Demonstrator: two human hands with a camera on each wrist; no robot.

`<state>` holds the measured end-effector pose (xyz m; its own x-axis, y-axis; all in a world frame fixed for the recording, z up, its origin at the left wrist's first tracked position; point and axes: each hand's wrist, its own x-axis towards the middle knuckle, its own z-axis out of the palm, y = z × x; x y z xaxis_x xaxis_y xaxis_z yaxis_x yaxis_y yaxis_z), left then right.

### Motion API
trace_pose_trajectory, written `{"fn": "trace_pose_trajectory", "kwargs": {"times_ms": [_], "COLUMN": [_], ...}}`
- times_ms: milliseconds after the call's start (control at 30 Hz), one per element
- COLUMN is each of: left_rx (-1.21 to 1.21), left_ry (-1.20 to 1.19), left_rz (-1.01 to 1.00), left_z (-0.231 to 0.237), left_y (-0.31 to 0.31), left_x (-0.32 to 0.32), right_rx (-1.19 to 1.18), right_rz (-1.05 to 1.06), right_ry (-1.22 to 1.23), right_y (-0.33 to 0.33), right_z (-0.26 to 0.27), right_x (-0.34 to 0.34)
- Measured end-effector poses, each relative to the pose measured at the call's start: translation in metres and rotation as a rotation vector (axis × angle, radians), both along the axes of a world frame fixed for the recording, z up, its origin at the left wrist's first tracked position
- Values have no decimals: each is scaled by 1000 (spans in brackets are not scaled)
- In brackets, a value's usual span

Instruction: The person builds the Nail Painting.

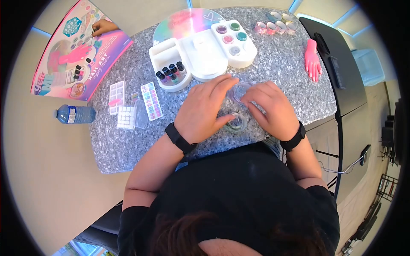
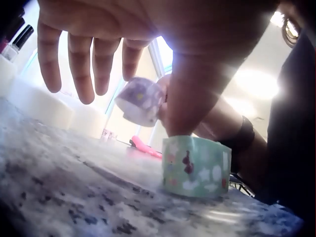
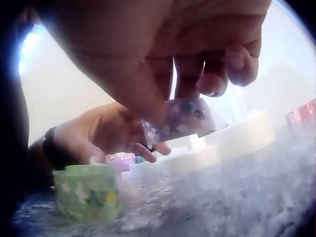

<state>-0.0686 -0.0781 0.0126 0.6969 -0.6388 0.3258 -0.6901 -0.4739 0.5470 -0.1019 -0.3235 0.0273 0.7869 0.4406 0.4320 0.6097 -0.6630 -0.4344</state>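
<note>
My right hand (image 1: 272, 106) pinches a roll of purple printed sticker tape (image 3: 185, 118) between thumb and fingers. The roll is tilted and held above the granite-look table in both wrist views. A green roll of sticker tape (image 2: 197, 168), printed with stars and small figures, stands on the table nearer my body. My left hand (image 1: 200, 109) is spread palm down over the table, its thumb (image 2: 192, 98) reaching to the green roll's top rim. The left fingers hang loosely toward the purple roll, holding nothing.
Ahead stands a white nail station (image 1: 209, 64) with polish bottles (image 1: 173, 72) and glitter pots. Several more tape rolls (image 1: 273, 27) sit at the back right, near a pink model hand (image 1: 313, 62). Sticker sheets (image 1: 152, 101), a box (image 1: 81, 51) and a water bottle (image 1: 74, 114) are left.
</note>
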Motion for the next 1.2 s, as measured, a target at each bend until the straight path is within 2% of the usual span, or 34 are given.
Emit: {"fn": "trace_pose_trajectory", "kwargs": {"times_ms": [67, 133, 267, 333, 667, 933, 1167, 1200], "left_rx": [-7, 31, 39, 20, 55, 135, 193, 4], "left_ry": [-4, -20, 2, -10, 174, 59, 135, 80], "left_rz": [24, 49, 58, 29, 3, 203, 239, 264], "left_z": [-2, -3, -1, 0, -8, -7, -2, -1], "left_y": [0, 1, 3, 3, 3, 9, 8, 6], "left_x": [1, 2, 1, 1, 1, 5, 4, 5], "right_rx": [14, 48, 0, -80, -124, -111, -98, -103], "right_rz": [36, 171, 282, 271, 122, 45, 14, 7], "right_ry": [4, 105, 227, 254, 161, 25, -9, 8], "right_y": [-2, -4, -6, -5, 2, -4, 1, 3], "right_z": [7, 14, 18, 17, 3, 4, 8, 8], "right_x": [-4, -9, -18, -21, -21, -12, -15, -17]}}
